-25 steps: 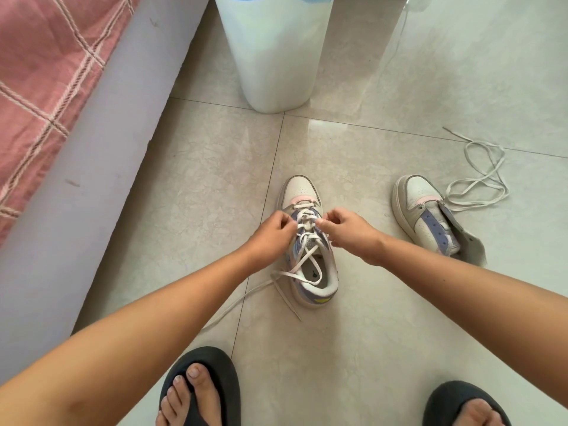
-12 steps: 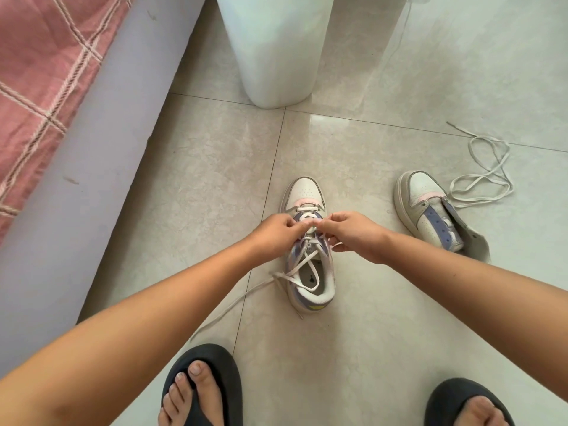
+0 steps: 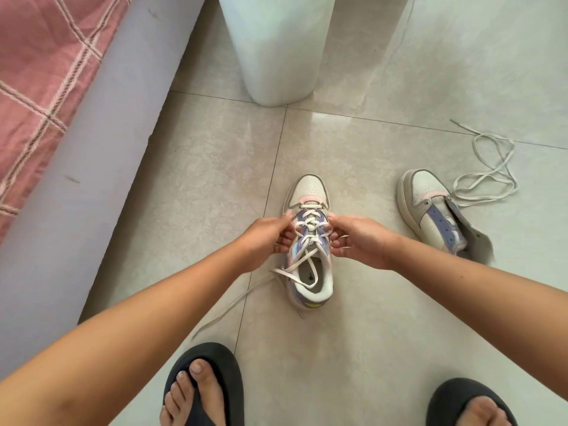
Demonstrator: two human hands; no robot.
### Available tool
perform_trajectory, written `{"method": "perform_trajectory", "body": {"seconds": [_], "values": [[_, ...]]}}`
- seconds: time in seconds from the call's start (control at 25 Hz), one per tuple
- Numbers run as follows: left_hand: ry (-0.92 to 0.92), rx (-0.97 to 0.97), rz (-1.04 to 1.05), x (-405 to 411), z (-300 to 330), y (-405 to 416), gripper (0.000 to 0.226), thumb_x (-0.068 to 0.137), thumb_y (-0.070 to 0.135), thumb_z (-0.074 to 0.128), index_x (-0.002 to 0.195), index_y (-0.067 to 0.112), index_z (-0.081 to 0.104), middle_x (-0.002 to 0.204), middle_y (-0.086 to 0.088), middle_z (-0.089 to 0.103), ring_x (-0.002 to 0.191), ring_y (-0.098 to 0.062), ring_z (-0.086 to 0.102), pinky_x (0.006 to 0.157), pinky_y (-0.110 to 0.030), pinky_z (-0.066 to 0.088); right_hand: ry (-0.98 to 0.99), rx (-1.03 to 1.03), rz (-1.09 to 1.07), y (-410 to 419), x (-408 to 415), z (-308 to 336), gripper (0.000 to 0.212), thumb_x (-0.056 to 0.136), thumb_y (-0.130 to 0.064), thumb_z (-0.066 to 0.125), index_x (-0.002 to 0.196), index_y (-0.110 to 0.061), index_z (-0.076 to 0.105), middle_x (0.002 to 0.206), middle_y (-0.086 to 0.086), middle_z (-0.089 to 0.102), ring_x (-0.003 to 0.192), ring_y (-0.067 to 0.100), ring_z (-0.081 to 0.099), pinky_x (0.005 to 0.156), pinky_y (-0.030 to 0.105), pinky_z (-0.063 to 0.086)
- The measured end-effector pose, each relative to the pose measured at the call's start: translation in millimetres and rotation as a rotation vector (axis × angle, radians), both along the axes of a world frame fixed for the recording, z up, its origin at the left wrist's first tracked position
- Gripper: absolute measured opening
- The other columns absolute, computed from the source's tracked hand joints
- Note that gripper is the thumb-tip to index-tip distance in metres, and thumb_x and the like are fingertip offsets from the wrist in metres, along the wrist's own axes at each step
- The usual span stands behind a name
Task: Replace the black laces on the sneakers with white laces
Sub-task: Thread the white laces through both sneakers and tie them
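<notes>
Gripping the laced sneaker (image 3: 310,241) by its sides, both hands (image 3: 310,233) curl; tongue label unreadable.

I count two white low-top sneakers with lilac and pink panels: one laced sneaker (image 3: 310,241) between my hands, one unlaced sneaker (image 3: 430,207) off to the right. Two white flat laces: one threaded lace (image 3: 309,224) in the nearer shoe, one loose lace (image 3: 488,176) on the floor. Two bare hands, my left hand (image 3: 264,238) and right hand (image 3: 359,238). Two dark rubber flip-flops (image 3: 215,361). One white plastic bin (image 3: 276,50). One pink checked bedspread (image 3: 40,72).
</notes>
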State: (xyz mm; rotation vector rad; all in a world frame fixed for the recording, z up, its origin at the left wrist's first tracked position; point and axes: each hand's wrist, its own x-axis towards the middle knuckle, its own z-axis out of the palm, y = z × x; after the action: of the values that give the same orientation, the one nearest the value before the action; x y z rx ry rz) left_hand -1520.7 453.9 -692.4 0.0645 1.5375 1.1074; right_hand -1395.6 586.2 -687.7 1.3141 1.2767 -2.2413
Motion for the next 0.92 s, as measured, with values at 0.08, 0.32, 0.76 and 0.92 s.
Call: {"method": "perform_trajectory", "body": {"seconds": [0.08, 0.32, 0.76, 0.92], "values": [[0.154, -0.082, -0.204, -5, 10, 12, 0.034, 0.096, 0.037, 0.048, 0.075, 0.012, 0.057, 0.067, 0.000, 0.050, 0.059, -0.011, 0.043, 0.052, -0.018, 0.038, -0.043, 0.148, 0.145, 0, -6, 6, 0.023, 0.094, -0.029, 0.055, 0.079, -0.012, 0.058, 0.066, -0.002, 0.049, 0.058, 0.009, 0.044, 0.060, 0.023, 0.044], [-0.027, 0.002, 0.053, 3, 0, 9, 0.026, 0.100, 0.020, 0.044, 0.075, 0.013, 0.048, 0.073, -0.003, 0.050, 0.063, -0.011, 0.048, 0.061, -0.023, 0.045, -0.005, -0.075, -0.141, -1, -1, 2, 0.024, 0.099, -0.018, 0.045, 0.075, -0.015, 0.049, 0.071, 0.000, 0.047, 0.063, 0.009, 0.044, 0.063, 0.025, 0.043], [1.020, -0.335, -0.803, 20, 31, 12, 0.031, 0.098, 0.038, 0.035, 0.081, 0.016, 0.049, 0.086, -0.004, 0.060, 0.081, -0.025, 0.054, 0.061, -0.030, 0.035, -0.170, 0.882, 0.750, -11, -2, 29, 0.035, 0.094, -0.041, 0.045, 0.067, -0.019, 0.045, 0.067, -0.003, 0.050, 0.066, 0.018, 0.047, 0.055, 0.029, 0.034], [0.980, -0.306, -1.132, 7, 31, 33, 0.015, 0.097, 0.023, 0.036, 0.089, 0.014, 0.045, 0.104, -0.013, 0.061, 0.081, -0.024, 0.049, 0.068, -0.031, 0.038, -0.279, 0.987, 1.064, -13, -25, 35, 0.026, 0.095, -0.034, 0.038, 0.080, -0.016, 0.049, 0.082, 0.002, 0.052, 0.080, 0.023, 0.050, 0.059, 0.028, 0.035]]}}
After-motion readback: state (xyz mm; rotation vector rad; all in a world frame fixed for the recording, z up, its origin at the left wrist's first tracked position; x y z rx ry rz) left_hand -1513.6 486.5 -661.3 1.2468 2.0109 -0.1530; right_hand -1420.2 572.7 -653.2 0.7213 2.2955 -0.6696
